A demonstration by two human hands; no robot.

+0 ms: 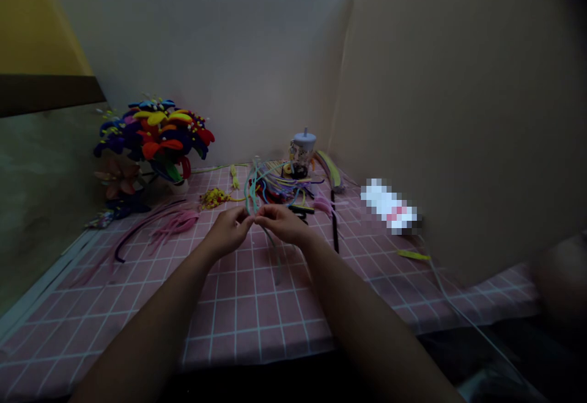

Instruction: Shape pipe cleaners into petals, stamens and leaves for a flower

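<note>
Pale teal pipe cleaners point(252, 202) are pinched between the left grip point(230, 232) and right grip point(283, 224), fingertips pressed together, held just above a pink grid-patterned table point(257, 323). Beyond lie a heap of coloured pipe cleaners point(275, 183) and a bouquet of pipe-cleaner flowers point(153, 137).

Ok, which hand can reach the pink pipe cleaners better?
Probably the left hand: it sits closer to the pink pipe cleaners, while the right hand is farther away. Both pinch a teal pipe cleaner.
</note>
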